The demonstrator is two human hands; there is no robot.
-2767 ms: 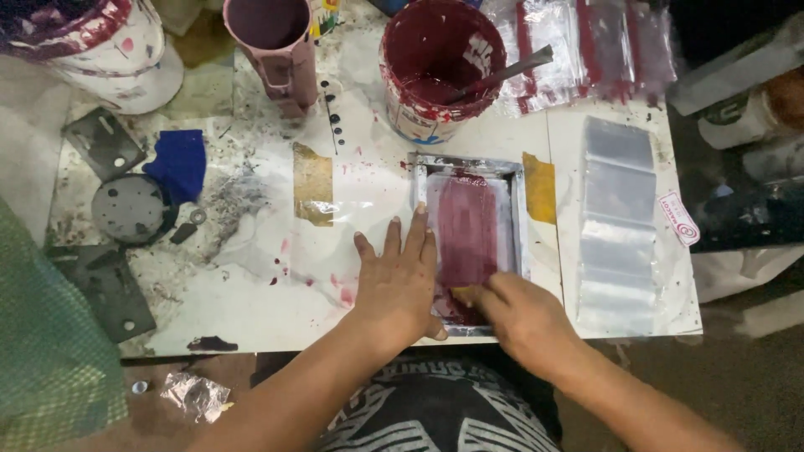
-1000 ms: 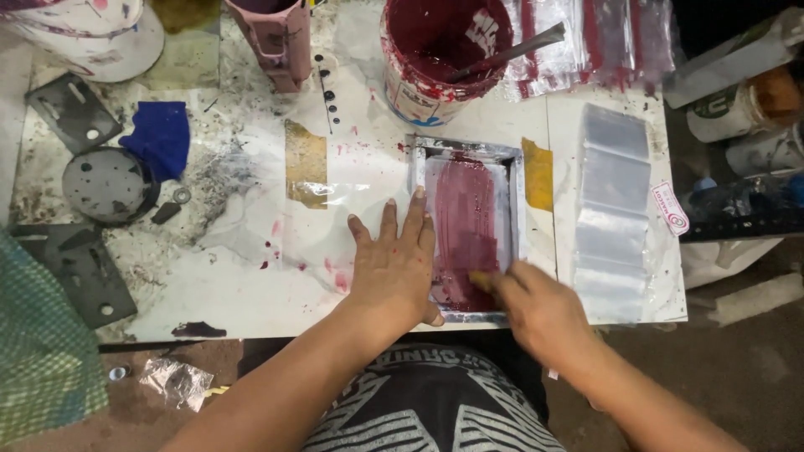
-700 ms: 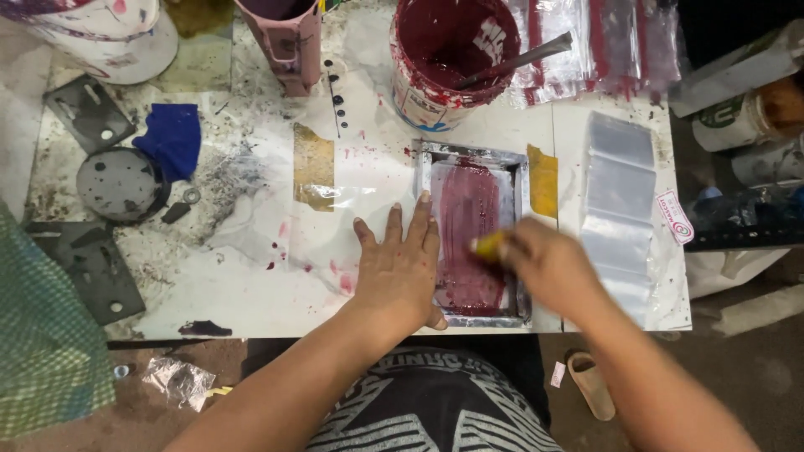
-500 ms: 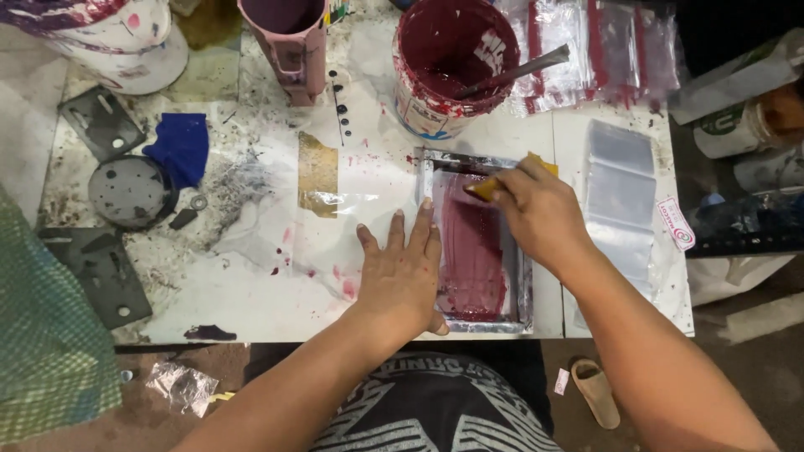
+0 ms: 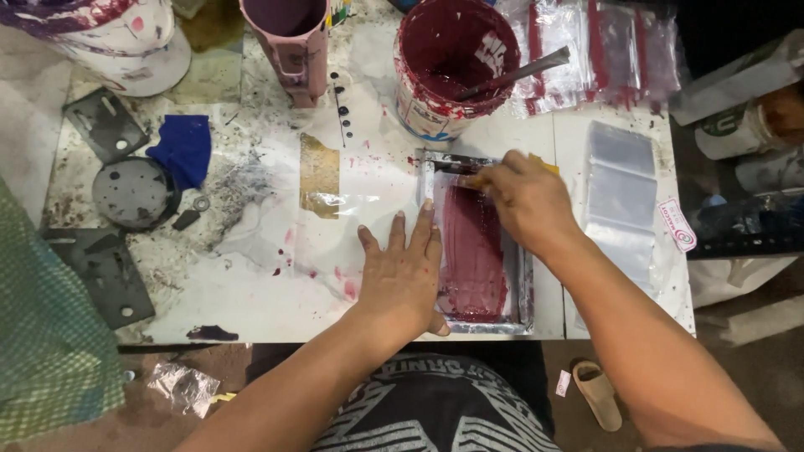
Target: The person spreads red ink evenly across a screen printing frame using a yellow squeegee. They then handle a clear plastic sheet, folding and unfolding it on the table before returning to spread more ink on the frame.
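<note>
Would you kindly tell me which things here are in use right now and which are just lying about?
In use:
left hand flat on the frame's edge
right hand holding the squeegee
screen frame

Lying about:
paint can
pink jug
blue cloth
metal plates
clear bags

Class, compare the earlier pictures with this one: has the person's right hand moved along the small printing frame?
Yes. The right hand has moved from the near end of the metal frame to its far end, toward the red paint bucket. The left hand stays flat beside the frame.

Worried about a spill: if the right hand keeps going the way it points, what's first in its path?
Probably the red paint bucket, just past the screen frame's far edge from the right hand; depth unclear.
</note>
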